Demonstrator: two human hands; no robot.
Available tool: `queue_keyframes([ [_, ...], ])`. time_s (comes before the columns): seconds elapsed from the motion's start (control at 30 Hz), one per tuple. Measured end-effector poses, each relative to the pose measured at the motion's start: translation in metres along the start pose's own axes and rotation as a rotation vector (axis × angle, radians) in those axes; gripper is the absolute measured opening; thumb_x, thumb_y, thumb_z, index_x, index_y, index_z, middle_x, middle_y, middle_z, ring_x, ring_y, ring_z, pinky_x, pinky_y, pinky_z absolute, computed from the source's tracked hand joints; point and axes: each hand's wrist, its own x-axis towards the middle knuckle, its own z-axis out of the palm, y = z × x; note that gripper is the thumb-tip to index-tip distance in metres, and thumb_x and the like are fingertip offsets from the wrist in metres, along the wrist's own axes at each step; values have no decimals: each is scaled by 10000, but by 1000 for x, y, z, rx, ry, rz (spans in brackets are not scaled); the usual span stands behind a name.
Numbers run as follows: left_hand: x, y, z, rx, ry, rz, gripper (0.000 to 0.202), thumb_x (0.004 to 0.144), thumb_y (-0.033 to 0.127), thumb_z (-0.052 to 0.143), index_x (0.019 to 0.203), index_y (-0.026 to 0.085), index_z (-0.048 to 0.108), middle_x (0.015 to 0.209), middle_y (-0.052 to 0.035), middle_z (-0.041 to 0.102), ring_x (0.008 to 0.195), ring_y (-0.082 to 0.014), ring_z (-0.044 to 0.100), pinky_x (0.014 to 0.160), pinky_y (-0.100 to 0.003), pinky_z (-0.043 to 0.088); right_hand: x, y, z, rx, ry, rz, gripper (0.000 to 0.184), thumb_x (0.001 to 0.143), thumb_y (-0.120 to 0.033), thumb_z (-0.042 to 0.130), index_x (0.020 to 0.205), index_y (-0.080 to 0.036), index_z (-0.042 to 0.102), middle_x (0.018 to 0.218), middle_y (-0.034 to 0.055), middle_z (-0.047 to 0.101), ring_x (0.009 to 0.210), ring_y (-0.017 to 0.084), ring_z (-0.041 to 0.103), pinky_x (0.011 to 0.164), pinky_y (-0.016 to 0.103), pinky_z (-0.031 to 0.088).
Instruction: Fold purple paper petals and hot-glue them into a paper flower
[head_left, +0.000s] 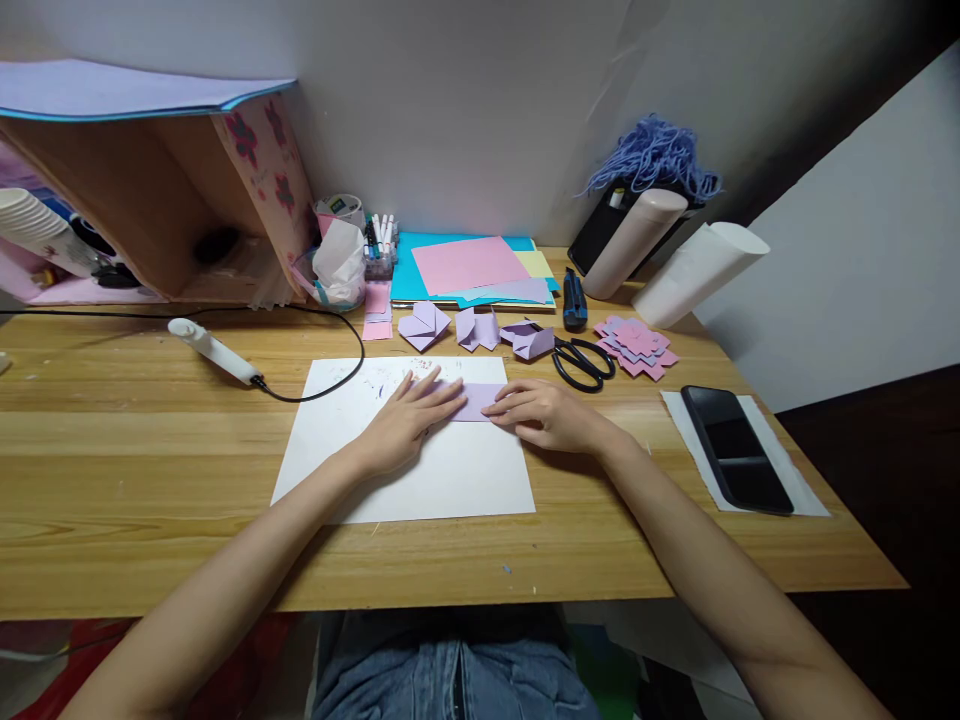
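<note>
"What fills the frame?"

"A wooden table (112, 450), spread beneath both hands. Far ahead and left of the left hand stands an open box (262, 160) with flowers on its side, a dark round shape too dim to name inside."

"And under the hands?"

"A white sheet (435, 480), its upper-left corner crossed by a black cord (358, 340) running from a white tool (214, 352) left of the left hand. Coloured paper (472, 268) lies stacked beyond both."

"How do the hands sit?"

"The left hand (412, 412) lies palm down, fingers spread, gripping nothing. The right hand (551, 415) is half curled, fingertips on the right end of a purple paper strip (471, 403); whether it pinches, one cannot tell. The strip lies on the sheet, partly under the left fingers."

"What crowds the right hand?"

"To its right, a dark phone (735, 445); farther ahead, a white roll (694, 275). Just ahead, scissors (577, 365) touch a row of folded purple pieces (424, 327)."

"Smaller containers, lettering?"

"Ahead of the left hand, a clear case (381, 265) holds white markers (386, 230). Behind it, a tape roll (341, 207) bears a label too small to read."
</note>
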Motion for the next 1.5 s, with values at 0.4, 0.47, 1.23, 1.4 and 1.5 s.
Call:
queue_keyframes([
  [0.4, 4, 8, 2, 97, 103, 107, 400, 860, 338, 446, 1239, 216, 491, 1255, -75, 550, 1183, -196, 482, 1102, -474, 111, 12, -10, 19, -125, 122, 58, 232, 830, -188, 480, 994, -199, 644, 1016, 75, 669, 927, 199, 584, 800, 369, 470],
  [0.47, 3, 9, 2, 73, 151, 124, 335, 856, 330, 459, 1156, 216, 556, 1158, -75, 620, 1063, -188, 572, 1090, -478, 157, 14, -12, 21, -102, 157, 42, 212, 839, -182, 463, 933, -198, 652, 954, 70, 682, 884, 190, 589, 776, 358, 472],
  [1.23, -2, 34, -5, -812, 69, -412, 286, 770, 406, 554, 926, 220, 704, 938, -51, 702, 840, -191, 611, 726, -293, 455, 22, -38, 30, 533, 325, 492, 111, 778, -228, 560, 839, -179, 638, 851, 39, 663, 803, 162, 595, 748, 304, 455],
  [1.4, -2, 34, -1, -824, 83, -426, 276, 747, 412, 582, 861, 201, 718, 906, -55, 708, 825, -196, 619, 747, -307, 454, 24, -43, 34, 508, 335, 512, 135, 787, -297, 565, 784, -173, 620, 768, 29, 640, 723, 146, 567, 673, 278, 440],
  [1.5, -2, 33, 0, -836, 81, -452, 286, 732, 416, 591, 833, 180, 718, 867, -62, 711, 809, -203, 619, 744, -319, 458, 25, -46, 33, 485, 331, 523, 163, 804, -313, 542, 760, -173, 614, 731, 18, 623, 691, 136, 551, 641, 263, 425],
])
